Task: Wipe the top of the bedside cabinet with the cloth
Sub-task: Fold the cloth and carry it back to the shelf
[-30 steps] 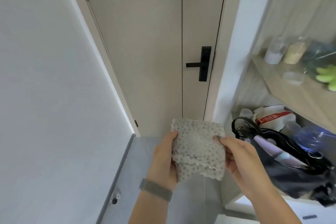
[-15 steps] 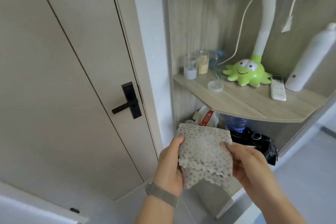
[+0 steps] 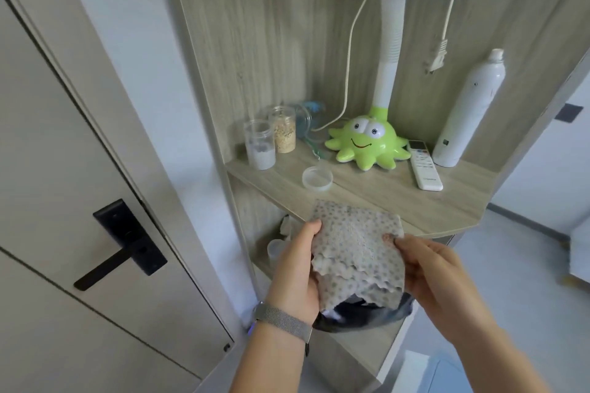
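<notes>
My left hand (image 3: 298, 268) was closed on the left edge of the folded cloth (image 3: 357, 252), thumb on top and fingers curled behind. The cloth hung in the air just in front of the cabinet top (image 3: 376, 195), not touching it. My right hand (image 3: 437, 268) pinched the cloth's right edge between thumb and fingertips. Left of the lamp (image 3: 367, 143) stood two jars (image 3: 271, 140), with a small lid (image 3: 317, 179) lying in front of them. Right of the lamp lay a remote (image 3: 424, 164), and beyond it a white bottle (image 3: 469, 112) stood by the wall. I judged the wiping not yet started; the whole top remained to do, around or under those things.
</notes>
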